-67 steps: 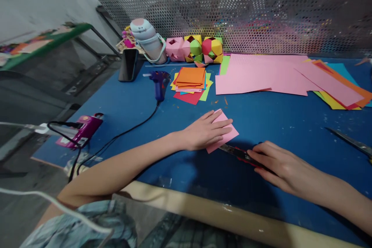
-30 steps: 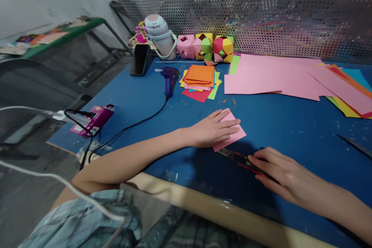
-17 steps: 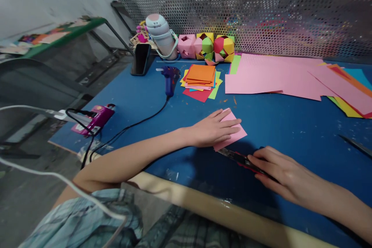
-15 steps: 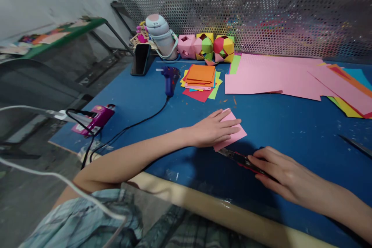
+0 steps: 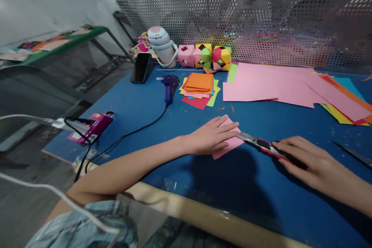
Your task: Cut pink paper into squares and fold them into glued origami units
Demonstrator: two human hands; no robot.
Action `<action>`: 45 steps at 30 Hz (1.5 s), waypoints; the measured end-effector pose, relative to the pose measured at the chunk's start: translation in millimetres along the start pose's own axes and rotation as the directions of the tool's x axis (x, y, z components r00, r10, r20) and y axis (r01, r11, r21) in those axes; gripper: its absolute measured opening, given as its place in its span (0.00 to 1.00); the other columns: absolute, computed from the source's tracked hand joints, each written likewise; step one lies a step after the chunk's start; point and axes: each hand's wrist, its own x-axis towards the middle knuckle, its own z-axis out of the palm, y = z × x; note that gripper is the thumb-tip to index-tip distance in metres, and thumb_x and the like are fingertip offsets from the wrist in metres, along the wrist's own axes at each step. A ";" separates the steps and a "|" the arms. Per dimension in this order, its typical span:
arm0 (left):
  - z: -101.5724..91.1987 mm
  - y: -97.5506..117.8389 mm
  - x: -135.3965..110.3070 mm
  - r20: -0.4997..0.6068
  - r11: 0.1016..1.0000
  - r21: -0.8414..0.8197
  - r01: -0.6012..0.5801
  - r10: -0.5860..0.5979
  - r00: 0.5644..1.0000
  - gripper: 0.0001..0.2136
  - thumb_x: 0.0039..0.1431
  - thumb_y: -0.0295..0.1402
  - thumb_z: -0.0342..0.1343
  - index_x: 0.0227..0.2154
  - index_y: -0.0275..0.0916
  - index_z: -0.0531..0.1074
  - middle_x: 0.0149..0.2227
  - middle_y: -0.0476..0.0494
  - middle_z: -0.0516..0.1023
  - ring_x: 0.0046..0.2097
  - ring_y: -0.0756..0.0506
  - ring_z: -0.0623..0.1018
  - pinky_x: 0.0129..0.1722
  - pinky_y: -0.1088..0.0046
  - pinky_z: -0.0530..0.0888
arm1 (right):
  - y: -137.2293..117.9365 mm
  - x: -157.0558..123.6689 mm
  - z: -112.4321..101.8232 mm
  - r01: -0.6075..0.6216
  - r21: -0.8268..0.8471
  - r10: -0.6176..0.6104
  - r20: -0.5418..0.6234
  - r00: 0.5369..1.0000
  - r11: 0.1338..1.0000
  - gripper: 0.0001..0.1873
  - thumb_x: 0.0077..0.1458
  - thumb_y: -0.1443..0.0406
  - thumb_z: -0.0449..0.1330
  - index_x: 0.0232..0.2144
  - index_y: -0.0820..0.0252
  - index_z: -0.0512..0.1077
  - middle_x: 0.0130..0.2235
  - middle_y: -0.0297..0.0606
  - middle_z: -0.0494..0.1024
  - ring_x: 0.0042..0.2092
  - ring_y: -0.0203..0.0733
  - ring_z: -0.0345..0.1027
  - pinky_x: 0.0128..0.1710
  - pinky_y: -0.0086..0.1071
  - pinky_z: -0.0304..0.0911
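My left hand [image 5: 210,136] lies flat, fingers stretched out, on a small folded pink paper [image 5: 229,143] on the blue table [image 5: 139,102]. My right hand [image 5: 308,158] grips a red and black utility knife [image 5: 263,144] held low over the table. The knife's blade tip meets the right edge of the pink paper, just beyond my left fingertips.
A stack of small coloured squares [image 5: 199,83], large pink sheets [image 5: 270,83] and folded paper cubes [image 5: 205,54] lie further back. A blue glue gun [image 5: 167,85], a phone [image 5: 141,68], a bottle [image 5: 162,46], a pink device [image 5: 91,128] and scissors [image 5: 353,154] are also on the table.
My right hand has slid the knife from the paper's lower edge up and to the right, so the blade now lies along the paper's right side. My left hand stays flat on the paper.
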 end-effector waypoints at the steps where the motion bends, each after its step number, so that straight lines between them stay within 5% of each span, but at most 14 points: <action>1: -0.2 -0.2 -0.3 -0.002 1.000 -0.012 0.013 -0.013 1.000 0.22 0.63 0.36 0.47 0.60 0.38 0.56 0.64 0.39 0.54 0.66 0.36 0.49 0.63 0.54 0.51 | 6.9 -1.5 -2.3 -0.025 -0.027 0.025 -0.027 0.999 0.999 0.17 0.59 0.65 0.53 0.51 0.57 0.66 0.43 0.43 0.72 0.42 0.42 0.68 0.40 0.34 0.66; 9: -0.7 -1.5 -2.0 -0.068 0.996 -0.087 0.007 -0.013 0.998 0.17 0.61 0.38 0.49 0.49 0.33 0.66 0.63 0.27 0.54 0.65 0.35 0.53 0.61 0.51 0.55 | 31.1 -5.3 -7.1 -0.148 -0.141 0.147 -0.021 0.989 0.979 0.16 0.59 0.60 0.52 0.47 0.57 0.70 0.43 0.45 0.73 0.44 0.47 0.68 0.44 0.43 0.66; 13: -7.1 -0.1 -1.6 -0.044 0.994 -0.112 0.002 -0.007 0.999 0.16 0.60 0.37 0.50 0.47 0.33 0.67 0.61 0.26 0.58 0.64 0.34 0.56 0.60 0.50 0.57 | 10.1 13.6 -7.1 -0.255 0.151 0.265 -0.049 0.963 0.955 0.15 0.58 0.59 0.54 0.45 0.56 0.71 0.46 0.44 0.73 0.44 0.46 0.69 0.45 0.42 0.66; 15: -9.4 0.2 -2.2 -0.053 0.992 -0.128 -0.006 -0.001 0.999 0.16 0.60 0.37 0.51 0.48 0.33 0.66 0.61 0.26 0.59 0.64 0.35 0.56 0.60 0.50 0.57 | -2.6 29.6 -3.1 -0.367 0.454 0.387 0.051 0.921 0.812 0.15 0.56 0.59 0.56 0.44 0.55 0.71 0.46 0.43 0.74 0.45 0.44 0.70 0.44 0.40 0.67; 18: -10.0 0.3 -3.6 -0.083 0.989 -0.148 -0.022 0.010 0.997 0.16 0.60 0.37 0.50 0.48 0.33 0.66 0.60 0.25 0.59 0.63 0.35 0.57 0.60 0.51 0.57 | -17.5 55.3 5.1 -0.469 0.812 0.548 0.230 0.804 0.348 0.15 0.51 0.59 0.61 0.42 0.57 0.72 0.45 0.42 0.75 0.48 0.45 0.69 0.47 0.41 0.66; 20: -8.9 0.4 -4.7 -0.104 0.986 -0.163 -0.022 0.005 0.995 0.16 0.60 0.37 0.50 0.47 0.33 0.66 0.61 0.25 0.58 0.63 0.36 0.57 0.60 0.52 0.57 | -24.0 69.9 9.7 -0.439 0.894 0.589 0.310 0.746 0.085 0.12 0.48 0.60 0.63 0.37 0.59 0.73 0.43 0.41 0.75 0.46 0.44 0.69 0.44 0.41 0.67; 22: -7.4 0.7 -5.4 -0.120 0.984 -0.180 -0.014 -0.008 0.993 0.16 0.60 0.37 0.51 0.48 0.33 0.65 0.61 0.24 0.58 0.64 0.35 0.56 0.60 0.51 0.58 | -28.5 81.3 14.1 -0.386 0.921 0.586 0.345 0.733 -0.059 0.10 0.47 0.61 0.64 0.33 0.60 0.73 0.40 0.41 0.75 0.45 0.44 0.68 0.40 0.41 0.68; 24: -6.4 1.1 -5.8 -0.124 0.982 -0.188 -0.007 -0.017 0.992 0.17 0.60 0.37 0.51 0.48 0.31 0.65 0.61 0.23 0.57 0.64 0.34 0.55 0.60 0.51 0.58 | -32.1 89.6 19.4 -0.343 0.932 0.569 0.344 0.747 -0.113 0.09 0.47 0.62 0.64 0.31 0.60 0.73 0.38 0.40 0.74 0.45 0.44 0.67 0.37 0.39 0.69; 28: -6.3 1.1 -6.2 -0.125 0.977 -0.215 0.005 -0.033 0.992 0.20 0.58 0.36 0.53 0.51 0.31 0.62 0.62 0.22 0.54 0.65 0.35 0.52 0.60 0.53 0.59 | -39.1 101.9 34.0 -0.298 0.948 0.580 0.307 0.754 -0.113 0.09 0.46 0.63 0.64 0.31 0.61 0.72 0.37 0.38 0.72 0.41 0.40 0.66 0.30 0.31 0.67; 32: -5.7 -0.3 -6.2 -0.119 0.961 -0.275 0.042 -0.077 0.990 0.27 0.57 0.37 0.55 0.56 0.31 0.56 0.64 0.22 0.48 0.66 0.37 0.49 0.61 0.55 0.58 | -41.8 112.6 48.3 -0.307 0.951 0.677 0.257 0.690 -0.048 0.14 0.43 0.65 0.65 0.34 0.60 0.69 0.37 0.35 0.71 0.34 0.34 0.66 0.28 0.26 0.63; 34: -4.9 -0.6 -6.4 -0.118 0.950 -0.307 0.053 -0.093 0.989 0.29 0.56 0.37 0.55 0.58 0.32 0.54 0.65 0.23 0.46 0.66 0.37 0.47 0.61 0.55 0.58 | -39.4 116.2 53.6 -0.371 0.927 0.678 0.239 0.695 0.053 0.18 0.42 0.67 0.65 0.38 0.60 0.67 0.39 0.36 0.72 0.33 0.33 0.67 0.28 0.27 0.62; 39: -6.8 -3.1 -8.9 -0.239 0.922 -0.386 0.030 -0.131 0.962 0.30 0.54 0.34 0.57 0.58 0.36 0.52 0.65 0.26 0.44 0.66 0.36 0.47 0.61 0.51 0.56 | -29.2 119.4 54.1 -0.444 0.750 0.551 0.127 0.825 0.490 0.18 0.42 0.72 0.60 0.39 0.61 0.67 0.21 0.24 0.66 0.23 0.30 0.58 0.22 0.26 0.53; 42: -12.8 -10.4 -7.9 -0.358 0.841 -0.522 0.144 -0.369 0.858 0.28 0.53 0.32 0.56 0.56 0.38 0.54 0.64 0.29 0.51 0.65 0.36 0.52 0.61 0.50 0.55 | -24.4 123.1 44.1 -0.354 0.786 0.536 0.035 0.844 0.506 0.15 0.43 0.68 0.59 0.38 0.61 0.67 0.24 0.26 0.68 0.24 0.31 0.60 0.23 0.27 0.54; 45: -19.5 -18.9 -2.2 -0.295 0.545 -0.819 0.180 -0.669 0.683 0.26 0.53 0.34 0.56 0.53 0.39 0.56 0.57 0.33 0.63 0.56 0.39 0.68 0.55 0.54 0.65 | -17.9 130.3 36.3 -0.242 0.841 0.568 -0.092 0.818 0.485 0.17 0.43 0.64 0.60 0.39 0.61 0.66 0.29 0.31 0.72 0.28 0.34 0.65 0.28 0.28 0.59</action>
